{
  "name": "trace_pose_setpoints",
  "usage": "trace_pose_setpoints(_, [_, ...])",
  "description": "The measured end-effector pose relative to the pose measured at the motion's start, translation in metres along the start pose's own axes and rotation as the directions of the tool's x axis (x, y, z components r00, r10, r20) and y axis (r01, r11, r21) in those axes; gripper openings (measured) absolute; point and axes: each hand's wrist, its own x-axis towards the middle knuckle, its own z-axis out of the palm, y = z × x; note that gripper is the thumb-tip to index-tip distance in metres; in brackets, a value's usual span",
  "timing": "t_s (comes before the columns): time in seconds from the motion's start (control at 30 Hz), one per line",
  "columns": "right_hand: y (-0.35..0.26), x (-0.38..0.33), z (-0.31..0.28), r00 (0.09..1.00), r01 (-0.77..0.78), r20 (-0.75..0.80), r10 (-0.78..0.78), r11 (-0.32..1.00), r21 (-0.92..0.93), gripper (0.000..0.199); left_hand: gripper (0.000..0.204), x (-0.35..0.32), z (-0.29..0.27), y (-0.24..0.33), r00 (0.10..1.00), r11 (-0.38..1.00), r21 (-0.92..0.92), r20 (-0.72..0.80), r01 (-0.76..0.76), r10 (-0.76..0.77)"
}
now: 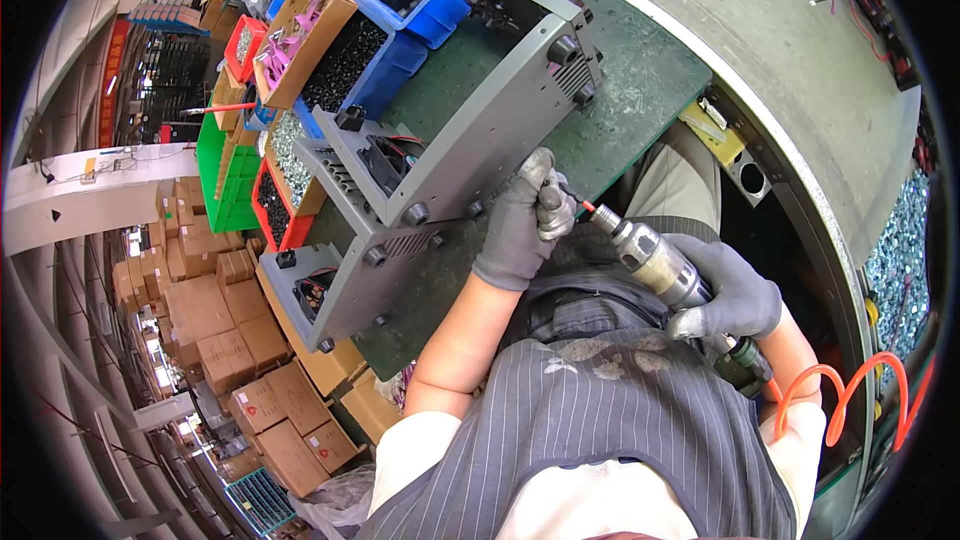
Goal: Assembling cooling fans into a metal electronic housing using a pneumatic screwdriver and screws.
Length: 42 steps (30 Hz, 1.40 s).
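My right hand [735, 290], in a grey glove, is wrapped around a pneumatic screwdriver [655, 262]. Its bit points up and left toward my left hand [525, 220], which is also gloved. The left fingers are curled together by the bit's tip; whatever they pinch is too small to make out. Just beyond that hand stands a grey metal housing [480, 130] on its side, with black round feet [415, 213] and vent slots facing me. A second grey housing [350, 290] of the same kind sits to its left, with a fan [318, 285] inside.
An orange coiled air hose [835, 380] runs from the screwdriver at the right. Blue bins [405, 60] of black parts, a cardboard box of pink parts [290, 45], a green crate [225, 175] and red trays [285, 205] line the green bench [640, 90]. Stacked cartons [215, 325] stand at the left.
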Motion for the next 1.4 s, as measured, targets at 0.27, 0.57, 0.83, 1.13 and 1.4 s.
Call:
trace_pose_setpoints(0.27, [0.002,0.000,-0.002,0.999,0.011,0.035,-0.009,0.998,-0.062,0.083,0.036,-0.007,0.020,0.013,0.965,0.871,0.490,-0.244,0.039,0.094])
trace_pose_setpoints(0.57, [-0.011,0.000,-0.011,0.997,-0.040,0.048,0.053,0.969,-0.242,0.081,0.026,-0.001,0.024,0.032,0.985,0.446,0.893,-0.123,0.057,0.120])
trace_pose_setpoints(0.83, [0.014,0.005,-0.015,0.987,-0.067,0.158,0.007,0.923,0.379,0.080,0.029,-0.001,0.027,0.013,0.968,0.733,0.677,-0.223,0.067,0.117])
trace_pose_setpoints(1.13, [0.021,0.008,-0.040,0.980,0.033,-0.180,-0.079,0.968,-0.249,0.095,0.030,-0.020,0.085,0.054,0.996,-0.155,0.984,-0.084,0.084,0.007])
trace_pose_setpoints(1.4, [0.015,0.033,-0.060,0.953,0.007,-0.288,-0.093,0.958,-0.287,0.092,0.050,0.018,0.115,0.121,0.896,-0.780,0.621,0.301,0.074,0.325])
